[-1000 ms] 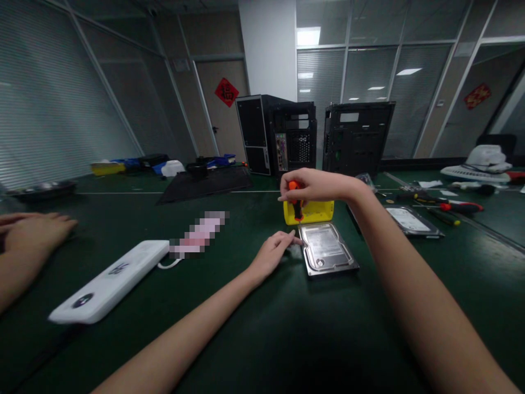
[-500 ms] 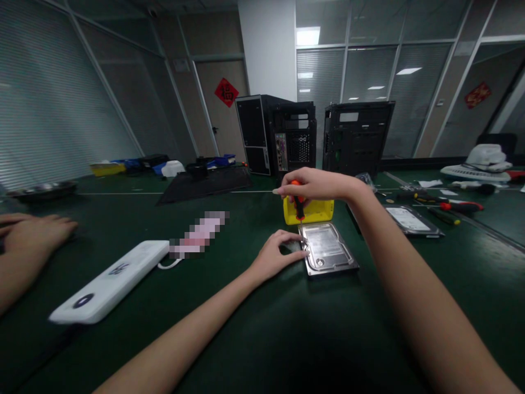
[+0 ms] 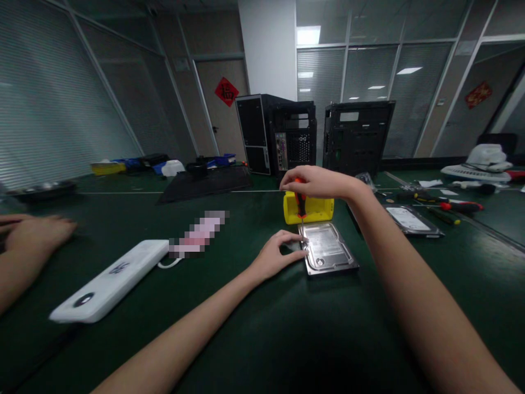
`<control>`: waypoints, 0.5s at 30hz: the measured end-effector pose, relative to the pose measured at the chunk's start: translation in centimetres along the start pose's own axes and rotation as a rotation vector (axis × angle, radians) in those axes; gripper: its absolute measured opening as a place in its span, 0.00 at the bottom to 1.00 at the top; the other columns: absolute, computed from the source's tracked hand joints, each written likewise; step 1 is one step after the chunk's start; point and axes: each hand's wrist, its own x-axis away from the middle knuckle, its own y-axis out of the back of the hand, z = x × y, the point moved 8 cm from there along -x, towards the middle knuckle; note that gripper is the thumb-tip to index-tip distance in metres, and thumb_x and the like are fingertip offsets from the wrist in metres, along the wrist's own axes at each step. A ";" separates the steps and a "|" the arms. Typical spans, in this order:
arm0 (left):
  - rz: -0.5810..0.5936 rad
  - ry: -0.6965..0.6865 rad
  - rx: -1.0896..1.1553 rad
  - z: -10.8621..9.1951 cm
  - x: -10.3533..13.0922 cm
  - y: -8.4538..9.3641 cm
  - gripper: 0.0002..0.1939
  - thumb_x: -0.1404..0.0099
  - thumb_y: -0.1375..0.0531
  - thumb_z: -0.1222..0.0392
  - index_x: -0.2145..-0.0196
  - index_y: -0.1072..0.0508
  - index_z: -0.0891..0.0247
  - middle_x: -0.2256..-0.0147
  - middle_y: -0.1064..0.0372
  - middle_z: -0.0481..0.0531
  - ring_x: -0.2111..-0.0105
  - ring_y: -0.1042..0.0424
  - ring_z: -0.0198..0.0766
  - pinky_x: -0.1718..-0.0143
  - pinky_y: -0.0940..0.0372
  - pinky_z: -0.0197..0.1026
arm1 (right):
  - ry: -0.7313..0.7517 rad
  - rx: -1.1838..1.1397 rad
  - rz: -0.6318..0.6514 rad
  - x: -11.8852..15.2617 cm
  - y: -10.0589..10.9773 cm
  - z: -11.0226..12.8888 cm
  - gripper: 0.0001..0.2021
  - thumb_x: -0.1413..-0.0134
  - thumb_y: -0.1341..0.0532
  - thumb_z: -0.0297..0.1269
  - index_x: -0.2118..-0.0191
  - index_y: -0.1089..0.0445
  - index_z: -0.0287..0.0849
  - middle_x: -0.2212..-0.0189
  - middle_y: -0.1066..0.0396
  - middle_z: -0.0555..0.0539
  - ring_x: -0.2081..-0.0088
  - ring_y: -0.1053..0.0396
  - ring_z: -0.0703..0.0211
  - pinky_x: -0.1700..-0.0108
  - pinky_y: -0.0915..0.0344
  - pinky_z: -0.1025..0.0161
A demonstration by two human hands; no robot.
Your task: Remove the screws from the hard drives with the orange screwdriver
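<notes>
A silver hard drive point(image 3: 328, 247) lies flat on the dark green table in front of me. The thumb and fingertips of my left hand point(image 3: 274, 254) press on its left edge, holding it in place. Above the drive's far left corner, my right hand point(image 3: 316, 181) grips the handle of an orange-and-black screwdriver point(image 3: 301, 207). The screwdriver stands nearly upright, its shaft reaching down to that corner. My palm and fingers cover the top of the handle, and the exact contact of the tip is too small to make out.
Just behind the drive sits a yellow bin point(image 3: 327, 210). Another hard drive point(image 3: 412, 221) and several hand tools, including red-handled pliers point(image 3: 461, 207), lie to the right. Computer cases point(image 3: 292, 137) stand at the back. A white power bank point(image 3: 112, 282) and another person's hand point(image 3: 39, 238) are left.
My right hand has shifted slightly, its fingers curling down closer around the screwdriver handle. The screwdriver stands a little straighter. My left hand and the hard drive stay where they were.
</notes>
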 end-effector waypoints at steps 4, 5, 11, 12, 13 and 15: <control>0.003 0.000 0.006 -0.1 0.0 0.0 0.20 0.43 0.41 0.46 0.55 0.28 0.57 0.58 0.35 0.53 0.57 0.35 0.43 0.55 0.40 0.44 | -0.014 -0.031 -0.026 0.2 0.1 -0.2 0.17 0.47 0.47 0.32 0.51 0.36 0.38 0.55 0.33 0.43 0.58 0.35 0.60 0.57 0.39 0.65; 0.007 0.003 0.007 -0.1 0.0 0.0 0.20 0.43 0.41 0.46 0.55 0.28 0.57 0.57 0.35 0.53 0.57 0.36 0.43 0.55 0.40 0.44 | -0.025 -0.042 -0.023 0.3 0.2 -0.3 0.18 0.48 0.47 0.32 0.50 0.38 0.38 0.55 0.33 0.43 0.59 0.34 0.60 0.58 0.38 0.65; 0.020 -0.002 0.021 0.1 0.0 0.0 0.17 0.41 0.42 0.49 0.55 0.28 0.56 0.56 0.35 0.52 0.55 0.36 0.43 0.55 0.40 0.43 | 0.050 -0.087 0.021 0.7 0.2 0.3 0.18 0.49 0.47 0.32 0.50 0.39 0.40 0.54 0.35 0.44 0.57 0.36 0.59 0.57 0.39 0.64; 0.019 -0.004 0.022 0.1 0.0 0.0 0.17 0.41 0.42 0.50 0.55 0.28 0.56 0.56 0.35 0.52 0.55 0.36 0.42 0.55 0.41 0.43 | 0.057 -0.092 0.023 0.7 0.3 0.3 0.18 0.49 0.47 0.32 0.50 0.39 0.40 0.54 0.35 0.45 0.57 0.36 0.59 0.57 0.39 0.64; 0.018 -0.004 0.022 0.2 0.0 0.0 0.17 0.40 0.42 0.51 0.55 0.29 0.56 0.56 0.35 0.52 0.54 0.36 0.42 0.54 0.41 0.43 | 0.055 -0.097 0.025 0.7 0.3 0.4 0.18 0.49 0.47 0.31 0.50 0.39 0.40 0.54 0.35 0.45 0.58 0.36 0.59 0.57 0.39 0.63; 0.017 -0.004 0.024 0.3 0.0 0.0 0.16 0.40 0.42 0.51 0.55 0.29 0.56 0.56 0.35 0.52 0.54 0.36 0.42 0.54 0.41 0.43 | 0.041 -0.113 0.032 0.7 0.2 0.3 0.19 0.49 0.47 0.31 0.50 0.39 0.40 0.55 0.36 0.45 0.59 0.36 0.60 0.59 0.39 0.64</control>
